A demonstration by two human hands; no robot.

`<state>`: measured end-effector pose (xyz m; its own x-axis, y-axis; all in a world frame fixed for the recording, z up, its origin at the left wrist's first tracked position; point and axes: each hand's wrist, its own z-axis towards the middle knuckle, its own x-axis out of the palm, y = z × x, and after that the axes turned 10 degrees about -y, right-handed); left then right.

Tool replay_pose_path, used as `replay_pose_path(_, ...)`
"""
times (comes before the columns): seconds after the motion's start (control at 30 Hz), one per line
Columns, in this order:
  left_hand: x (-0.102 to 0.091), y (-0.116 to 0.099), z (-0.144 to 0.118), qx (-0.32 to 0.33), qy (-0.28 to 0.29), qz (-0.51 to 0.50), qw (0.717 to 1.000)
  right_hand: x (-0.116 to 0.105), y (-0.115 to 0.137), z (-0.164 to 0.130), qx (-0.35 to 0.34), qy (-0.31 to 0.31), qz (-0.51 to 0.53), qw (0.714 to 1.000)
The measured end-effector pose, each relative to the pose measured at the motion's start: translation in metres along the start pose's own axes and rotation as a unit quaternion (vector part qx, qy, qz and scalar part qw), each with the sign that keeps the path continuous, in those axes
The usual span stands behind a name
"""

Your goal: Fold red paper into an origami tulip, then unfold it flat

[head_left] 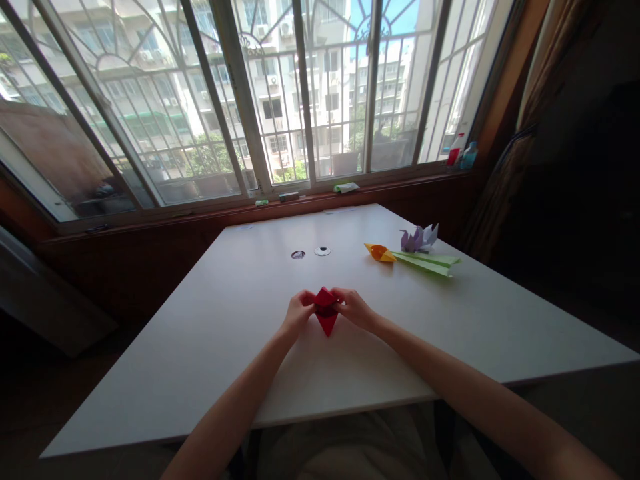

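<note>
A folded red paper piece (pixel 326 312), pointed at its near end, rests on the white table (pixel 210 333) in front of me. My left hand (pixel 299 311) pinches its left upper edge. My right hand (pixel 354 308) pinches its right upper edge. Both hands have their fingers closed on the paper, and the fingertips nearly meet over its top.
To the right lie an orange paper flower (pixel 380 253) with a green paper stem (pixel 427 263) and a purple folded paper figure (pixel 419 238). Two small round holes (pixel 310 253) sit mid-table. Behind is a barred window with bottles (pixel 461 152) on the sill.
</note>
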<state>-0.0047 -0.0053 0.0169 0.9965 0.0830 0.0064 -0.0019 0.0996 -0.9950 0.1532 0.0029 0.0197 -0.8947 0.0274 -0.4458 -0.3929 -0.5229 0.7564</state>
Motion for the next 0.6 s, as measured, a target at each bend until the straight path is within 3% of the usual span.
replay_pose_path(0.27, -0.0012, 0.0024, 0.0015, 0.000, 0.020, 0.012, 1.000, -0.0011, -0.0005, -0.0001, -0.017, -0.004, -0.038, 0.999)
replay_pose_path(0.47, 0.0018, 0.0029, 0.0012, -0.004, 0.045, -0.032, 0.998, -0.0009, 0.0015, 0.0020, 0.003, -0.052, -0.043, 0.998)
replay_pose_path(0.6, 0.0020, 0.0039, 0.0019, -0.022, 0.014, -0.039, 0.999, -0.0024, 0.0037, 0.0018, 0.001, -0.052, -0.032, 0.998)
